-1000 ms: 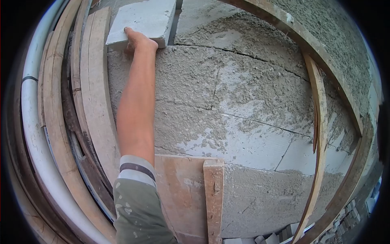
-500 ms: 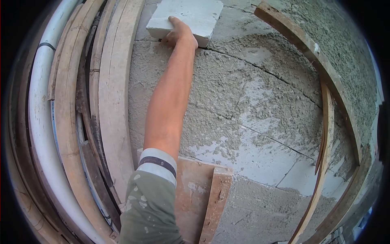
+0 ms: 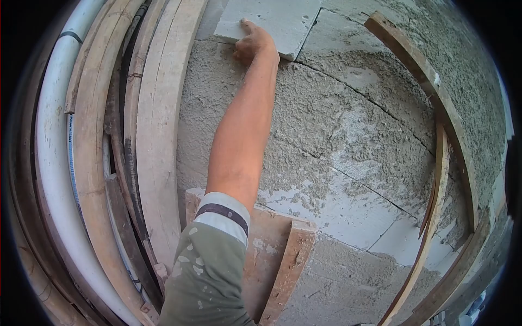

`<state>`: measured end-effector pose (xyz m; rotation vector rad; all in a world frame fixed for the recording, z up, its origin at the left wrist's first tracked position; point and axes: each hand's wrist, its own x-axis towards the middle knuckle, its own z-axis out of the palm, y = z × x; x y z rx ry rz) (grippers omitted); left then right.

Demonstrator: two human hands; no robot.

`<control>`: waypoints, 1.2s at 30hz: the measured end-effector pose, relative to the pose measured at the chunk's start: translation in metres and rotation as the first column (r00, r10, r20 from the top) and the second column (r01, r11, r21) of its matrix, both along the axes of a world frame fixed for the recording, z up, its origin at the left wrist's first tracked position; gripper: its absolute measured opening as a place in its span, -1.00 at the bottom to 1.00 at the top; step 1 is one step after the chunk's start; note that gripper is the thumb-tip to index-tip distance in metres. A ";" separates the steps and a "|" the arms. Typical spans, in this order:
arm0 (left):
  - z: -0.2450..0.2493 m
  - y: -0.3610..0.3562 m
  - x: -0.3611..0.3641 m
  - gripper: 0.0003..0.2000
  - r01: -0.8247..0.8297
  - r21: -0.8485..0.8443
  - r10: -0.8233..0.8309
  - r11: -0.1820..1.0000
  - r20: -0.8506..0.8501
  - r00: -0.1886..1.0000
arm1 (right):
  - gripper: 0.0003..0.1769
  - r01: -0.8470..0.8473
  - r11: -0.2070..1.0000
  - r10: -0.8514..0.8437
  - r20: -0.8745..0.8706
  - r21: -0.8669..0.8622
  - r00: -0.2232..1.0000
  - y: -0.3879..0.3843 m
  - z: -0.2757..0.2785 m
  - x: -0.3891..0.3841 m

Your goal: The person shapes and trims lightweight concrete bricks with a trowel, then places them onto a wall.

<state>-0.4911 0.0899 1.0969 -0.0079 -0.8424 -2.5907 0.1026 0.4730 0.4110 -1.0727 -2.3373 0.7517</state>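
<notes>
A pale lightweight concrete block (image 3: 283,24) sits at the top of the view, partly cut off by the frame edge. My left hand (image 3: 255,43) grips its lower edge, thumb on the front face and the other fingers curled at the underside, partly hidden. Below it, rough grey mortar (image 3: 293,98) covers much of the block wall (image 3: 359,217). A dark joint line slants down to the right from the block's lower corner. My left arm reaches up in a green, paint-spotted sleeve. My right hand is out of view.
Bamboo poles (image 3: 98,98), a wooden plank (image 3: 157,108) and a white pipe (image 3: 51,136) stand along the left. Wooden boards (image 3: 435,81) lean at the right. A brownish wooden panel (image 3: 272,233) with a batten is below my arm.
The block's face has tipped flatter toward the wall, so less of its underside shows. My left hand stays on it, and the whole view has shifted slightly.
</notes>
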 end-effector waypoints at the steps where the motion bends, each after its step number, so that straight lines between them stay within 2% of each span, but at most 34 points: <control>1: -0.002 -0.001 0.001 -0.22 0.017 0.011 -0.017 1.000 0.014 1.000 | -0.51 0.000 1.000 0.000 0.008 0.002 1.000 0.001 0.002 0.003; 5: 0.000 -0.013 0.014 -0.20 0.068 0.010 -0.067 0.998 -0.079 0.995 | -0.51 -0.013 1.000 0.013 0.040 -0.003 0.999 0.002 0.003 0.010; 7: 0.001 -0.013 0.027 -0.23 0.008 -0.190 0.013 0.982 0.106 0.994 | -0.51 -0.024 1.000 0.024 0.053 0.001 0.998 0.004 0.006 0.012; 8: 0.019 0.005 0.019 -0.27 -0.163 -0.128 0.186 0.978 0.190 0.964 | -0.51 -0.025 1.000 0.025 0.049 0.006 0.998 0.006 0.008 0.009; 9: 0.018 0.002 0.021 -0.27 -0.160 -0.123 0.181 0.980 0.184 0.966 | -0.51 -0.022 1.000 0.021 0.043 0.012 0.999 0.008 0.009 0.008; 11: 0.010 -0.006 0.024 -0.30 -0.053 -0.228 0.080 0.972 0.111 0.991 | -0.51 -0.011 1.000 0.011 0.035 0.023 0.999 0.011 0.012 0.009; 15: 0.019 0.005 0.007 -0.32 -0.091 -0.189 0.118 0.978 0.137 0.984 | -0.51 -0.017 0.999 0.015 0.041 0.044 0.999 0.021 0.021 0.007; 21: 0.013 0.005 0.012 -0.34 -0.113 -0.243 0.138 0.964 0.087 0.987 | -0.51 -0.008 0.998 0.006 0.031 0.059 0.999 0.026 0.025 0.002; 23: 0.014 0.006 0.010 -0.34 -0.093 -0.103 0.102 0.990 0.082 0.991 | -0.51 0.020 0.999 -0.020 0.001 0.039 1.000 0.014 0.010 0.002; 26: 0.014 0.004 0.016 -0.37 -0.051 -0.052 0.054 0.997 0.061 0.997 | -0.51 0.055 0.998 -0.055 -0.048 0.003 0.997 -0.006 -0.015 -0.003; 29: 0.025 0.009 -0.022 -0.33 0.015 0.068 -0.015 0.998 -0.009 1.000 | -0.51 0.080 0.996 -0.083 -0.108 -0.035 0.991 -0.025 -0.040 -0.020; 36: 0.021 -0.004 0.017 -0.34 0.138 0.125 -0.141 0.982 0.013 0.990 | -0.52 0.091 0.996 -0.094 -0.144 -0.028 0.985 -0.024 -0.043 -0.034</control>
